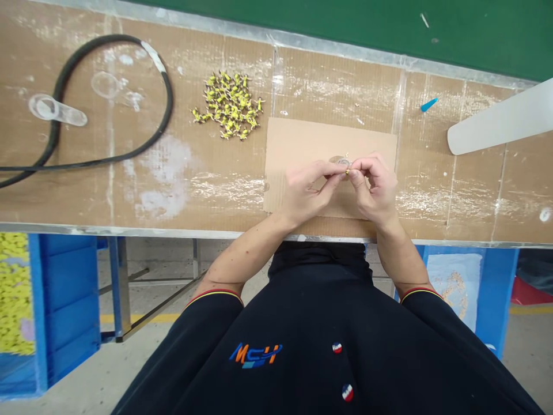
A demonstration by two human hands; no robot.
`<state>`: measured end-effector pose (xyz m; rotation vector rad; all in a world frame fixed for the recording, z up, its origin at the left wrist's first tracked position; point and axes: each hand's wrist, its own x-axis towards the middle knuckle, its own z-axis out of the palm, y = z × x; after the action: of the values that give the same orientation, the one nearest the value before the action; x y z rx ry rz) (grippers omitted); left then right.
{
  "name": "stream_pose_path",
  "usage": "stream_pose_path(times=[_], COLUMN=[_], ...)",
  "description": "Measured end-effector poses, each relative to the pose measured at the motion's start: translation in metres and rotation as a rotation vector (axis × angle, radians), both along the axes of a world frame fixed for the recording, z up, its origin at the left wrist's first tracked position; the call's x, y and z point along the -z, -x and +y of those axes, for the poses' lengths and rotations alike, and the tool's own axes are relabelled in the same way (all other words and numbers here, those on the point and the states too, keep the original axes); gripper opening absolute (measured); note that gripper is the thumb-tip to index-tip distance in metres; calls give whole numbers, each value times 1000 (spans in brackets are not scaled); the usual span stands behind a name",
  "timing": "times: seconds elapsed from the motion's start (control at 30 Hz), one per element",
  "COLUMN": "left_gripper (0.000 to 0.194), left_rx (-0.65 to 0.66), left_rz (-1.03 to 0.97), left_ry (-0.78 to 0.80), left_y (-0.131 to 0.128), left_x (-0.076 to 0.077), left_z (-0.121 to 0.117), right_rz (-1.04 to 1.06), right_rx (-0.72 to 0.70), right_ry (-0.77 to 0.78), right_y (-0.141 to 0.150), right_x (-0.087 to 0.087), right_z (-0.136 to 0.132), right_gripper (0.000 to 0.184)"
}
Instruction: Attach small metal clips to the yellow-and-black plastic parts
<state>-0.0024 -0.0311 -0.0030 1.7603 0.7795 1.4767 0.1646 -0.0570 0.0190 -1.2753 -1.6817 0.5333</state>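
Above a flat piece of cardboard (294,144), my left hand (313,187) and my right hand (375,184) meet fingertip to fingertip. Both pinch a tiny yellow piece (347,172), mostly covered by the fingers; its exact kind is too small to make out. Just behind the fingertips, a small clear round item (343,162) lies on or over the cardboard. To the left of the cardboard is a pile of small yellow-and-dark pieces (233,106).
A black hose (168,98) loops at the left, near a clear plastic tube (71,114). On the right are a blue cone-shaped tip (429,105) and a white cylinder (501,118). Blue bins (69,311) stand below the table's front edge, one holding yellow pieces (15,294).
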Motion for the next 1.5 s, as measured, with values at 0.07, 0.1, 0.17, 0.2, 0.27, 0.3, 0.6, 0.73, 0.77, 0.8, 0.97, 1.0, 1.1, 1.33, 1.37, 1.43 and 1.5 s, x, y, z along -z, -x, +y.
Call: stream_pose_path(times=[0.07, 0.1, 0.17, 0.2, 0.27, 0.3, 0.6, 0.73, 0.77, 0.8, 0.97, 1.0, 1.1, 1.33, 1.37, 1.43, 1.5], left_gripper=[12, 13, 17, 19, 20, 20, 14, 13, 13, 13, 24, 27, 38, 46, 45, 42, 39], left_rx=[-6, -4, 5, 8, 10, 5, -112, -66, -44, -19, 109, 126, 130, 159, 171, 184, 190], left_rz=[19, 11, -17, -27, -22, -8, 350, 392, 381, 360, 138, 86, -28, -69, -69, -72, -67], left_ry=[-4, 8, 36, 43, 35, 21, -233, -292, -277, -248, -21, 32, 182, 283, 271, 235, 194], left_y=[0, -1, -2, -2, -3, -2, 9, 12, 13, 13, 11, 9, 5, 4, 5, 5, 6], left_x=[0, 1, 2, 3, 4, 5, 5, 6, 7, 7, 5, 5, 4, 3, 3, 1, -1], left_z=[1, 1, 1, 1, 1, 1, 3, 6, 7, 7, 7, 7, 6, 5, 5, 5, 6], right_rz=[-46, -66, -96, -105, -109, -107, -109, -92, -86, -79, -8, 11, 61, 177, 193, 217, 229], right_rx=[-9, -14, -21, -23, -30, -37, -76, -100, -102, -102, -47, -30, -18, -91, -96, -105, -111], right_ry=[-2, -4, -10, -14, -21, -22, 99, 145, 149, 151, 128, 116, 74, 32, 40, 65, 90], right_y=[0, -1, -1, -2, -2, -3, -7, -9, -9, -9, -5, -4, -4, -9, -9, -9, -9], right_x=[1, 1, 1, 1, 1, 1, -3, -3, -3, -2, -3, -3, -5, -8, -9, -10, -10], right_z=[0, 0, 0, 0, 0, 0, 1, 1, 1, 1, 0, -1, -1, 0, 0, 0, 0], right_gripper=[24, 24, 23, 22, 20, 19, 27, 27, 27, 28, 23, 23, 26, 11, 10, 11, 13])
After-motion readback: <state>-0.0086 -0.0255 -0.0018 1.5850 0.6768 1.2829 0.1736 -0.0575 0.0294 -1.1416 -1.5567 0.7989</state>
